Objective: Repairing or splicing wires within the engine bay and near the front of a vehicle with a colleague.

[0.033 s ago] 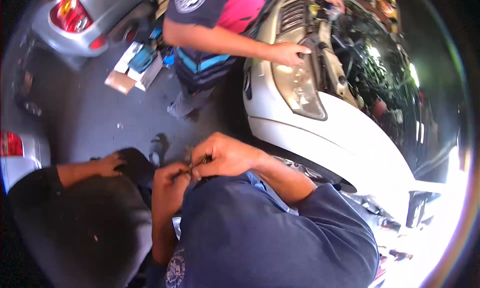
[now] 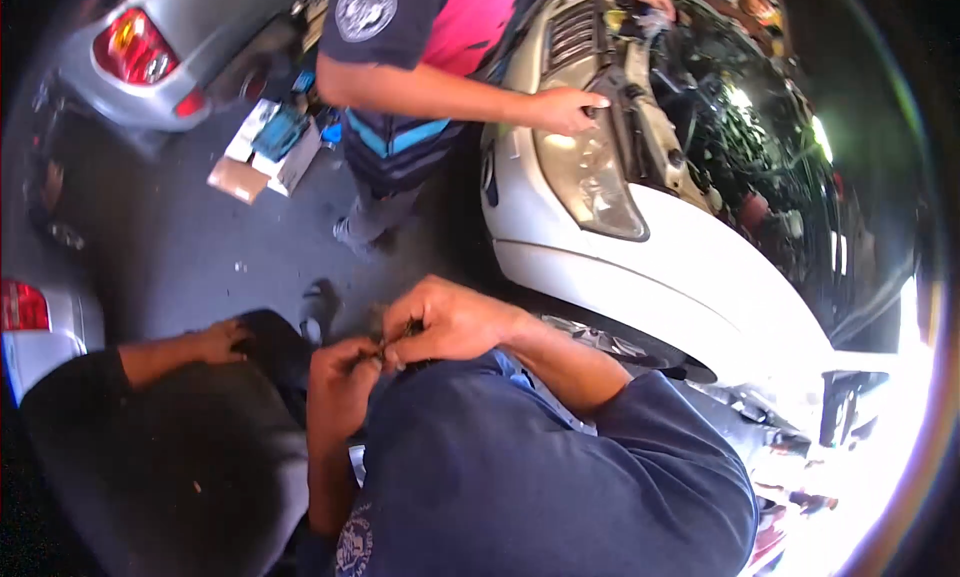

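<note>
My left hand (image 2: 340, 382) and my right hand (image 2: 445, 322) meet just in front of my dark blue shirt, fingers pinched around a small dark object (image 2: 410, 329) that is too small and hidden to name. Right of my hands is the front of a white car (image 2: 660, 277), its bonnet raised, with a cloudy headlight (image 2: 595, 192) and exposed engine bay (image 2: 735, 137). A co-worker's hand (image 2: 565, 110) is over the headlight with curled fingers; their other hand (image 2: 650, 2) holds something pale and small at the far side of the engine bay.
A seated or crouched person in dark clothes (image 2: 160, 457) is close at my left. The co-worker in pink and navy (image 2: 460, 27) stands ahead. Cardboard boxes and blue items (image 2: 240, 177) lie on the floor (image 2: 220, 257). A silver car (image 2: 190, 27) and another car (image 2: 45, 327) are at left.
The view has shifted slightly, so my hands appear a little lower and the car slightly left. My fingers stay pinched together on the small object.
</note>
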Tool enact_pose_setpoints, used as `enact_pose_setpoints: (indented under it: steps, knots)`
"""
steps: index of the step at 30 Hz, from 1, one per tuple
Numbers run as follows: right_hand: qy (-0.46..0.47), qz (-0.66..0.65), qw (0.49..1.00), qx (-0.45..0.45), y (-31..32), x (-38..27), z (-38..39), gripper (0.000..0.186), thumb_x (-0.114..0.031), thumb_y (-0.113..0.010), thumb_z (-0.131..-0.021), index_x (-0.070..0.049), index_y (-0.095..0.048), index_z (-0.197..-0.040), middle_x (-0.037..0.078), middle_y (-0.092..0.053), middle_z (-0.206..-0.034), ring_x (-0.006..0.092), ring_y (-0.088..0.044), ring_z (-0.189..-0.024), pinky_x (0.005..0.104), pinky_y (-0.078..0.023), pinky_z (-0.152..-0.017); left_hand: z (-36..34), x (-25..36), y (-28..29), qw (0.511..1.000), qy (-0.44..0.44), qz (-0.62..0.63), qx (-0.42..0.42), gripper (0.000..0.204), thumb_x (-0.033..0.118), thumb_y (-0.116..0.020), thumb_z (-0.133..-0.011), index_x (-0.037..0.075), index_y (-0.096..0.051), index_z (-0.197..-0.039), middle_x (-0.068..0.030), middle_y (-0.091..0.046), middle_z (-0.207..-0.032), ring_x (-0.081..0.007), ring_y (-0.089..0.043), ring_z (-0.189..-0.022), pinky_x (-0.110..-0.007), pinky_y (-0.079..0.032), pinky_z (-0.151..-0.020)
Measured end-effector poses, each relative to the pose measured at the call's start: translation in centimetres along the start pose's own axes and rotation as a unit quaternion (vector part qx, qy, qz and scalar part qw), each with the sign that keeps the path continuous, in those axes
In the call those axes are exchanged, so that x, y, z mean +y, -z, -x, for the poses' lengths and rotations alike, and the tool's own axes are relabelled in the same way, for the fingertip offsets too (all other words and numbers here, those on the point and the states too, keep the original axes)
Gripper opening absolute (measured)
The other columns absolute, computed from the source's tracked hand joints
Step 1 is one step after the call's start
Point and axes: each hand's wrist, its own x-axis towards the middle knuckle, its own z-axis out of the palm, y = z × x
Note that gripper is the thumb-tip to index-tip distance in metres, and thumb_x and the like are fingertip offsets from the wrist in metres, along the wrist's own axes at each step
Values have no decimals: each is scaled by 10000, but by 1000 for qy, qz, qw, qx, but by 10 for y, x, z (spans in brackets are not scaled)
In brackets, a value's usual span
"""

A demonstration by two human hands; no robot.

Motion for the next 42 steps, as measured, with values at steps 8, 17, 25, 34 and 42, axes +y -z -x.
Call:
enact_pose_setpoints:
  steps: [8,17,25,34,42]
  knots:
    - [58,-141,988,20,0,20,44,140,-139,-677,-879,-10,-693,-826,20,-665,-716,72,-570,-595,241,-434,-520,2,-1,-39,996,-36,60,-56,179,6,-489,-757,-83,-642,-782,-110,-662,-754,-154,-620,-725,-289,-489,-695]
    - [72,-228,967,87,12,44,134,122,-123,-676,-881,-16,-690,-822,34,-682,-749,51,-555,-624,222,-411,-551,2,-10,-119,984,-45,106,-139,174,-42,-502,-829,-59,-669,-876,-76,-678,-819,-102,-609,-756,-233,-466,-698]
    - [114,-366,915,126,17,67,227,134,-134,-691,-868,-16,-668,-807,56,-677,-738,47,-527,-557,193,-336,-462,16,-7,-205,977,-78,51,-189,159,-47,-506,-840,-56,-662,-869,-66,-672,-811,-97,-606,-748,-225,-468,-683]
    - [211,-445,851,183,27,85,289,153,-139,-694,-854,-10,-636,-795,92,-664,-736,119,-609,-615,200,-349,-462,12,3,-277,965,-68,54,-246,157,-33,-498,-854,-68,-648,-881,-112,-670,-791,-155,-654,-720,-286,-550,-686]
    - [150,-194,927,282,38,69,309,87,-43,-664,-871,22,-644,-817,82,-696,-781,128,-638,-749,266,-487,-708,-8,26,-278,952,-67,-111,-277,148,-10,-534,-857,-40,-674,-895,-65,-682,-790,-97,-628,-722,-252,-518,-693]
